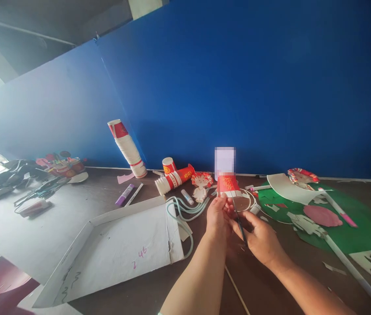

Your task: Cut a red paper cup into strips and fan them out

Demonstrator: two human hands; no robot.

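The left hand [220,214] and the right hand [259,234] are close together, with the fingertips almost meeting. The right fingers are bent narrowly around a thin dark tool [241,229], which is tilted; its upper end goes up between the two hands, and its lower end comes out below the right fingers. The left thumb and fingers are drawn close together, but I cannot tell if they hold something, because the fingers overlap there.

The red paper cup with yellow print [227,183] is upside down, directly beyond the left fingertips. Its lower edge appears just at the left thumb; whether they are touching, I cannot tell. A blurred pale block covers the place above the cup. Just beyond the right fingers there is a white ring-shaped thing [253,202], beside the cup.

To the left of the left fingers, a pale green cable [187,216] lies in loops, near, and after it the shallow white cardboard box [116,245]. Beyond the cable, also on the left, is a paper cut-out figure with red-and-white hair [200,192]. The tall leaning stack of paper cups [129,153] stands farther, well apart from the fingers.

To the right of the right fingers lies a green flat sheet [365,218], bearing a pink oval paper piece [323,216]. Below the hands, nearer to the person, is a thin pale stick [237,288].
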